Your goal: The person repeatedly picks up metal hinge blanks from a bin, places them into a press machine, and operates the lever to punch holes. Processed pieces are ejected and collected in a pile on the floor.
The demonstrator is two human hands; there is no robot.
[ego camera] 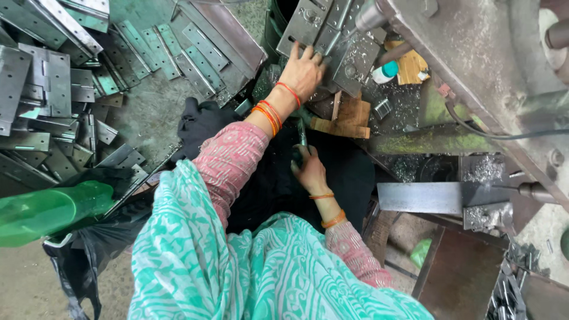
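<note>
My left hand (302, 71) reaches forward, its fingers spread flat on a grey metal hinge plate (308, 24) that leans among several such plates at the top centre. Orange and red bangles ring that wrist. Closer to my body, over a dark cloth on my lap, my right hand (309, 170) is closed around a slim dark tool (302, 133) that points away from me. A pink patterned sleeve and a teal patterned shawl (237, 266) cover my arms and chest.
A heap of grey hinge plates (53, 89) covers the floor at left, beside a green plastic bottle (47, 210). A drilling machine (474, 53) with metal shavings, a flat steel plate (418, 197) and wooden blocks (341, 121) stands at right.
</note>
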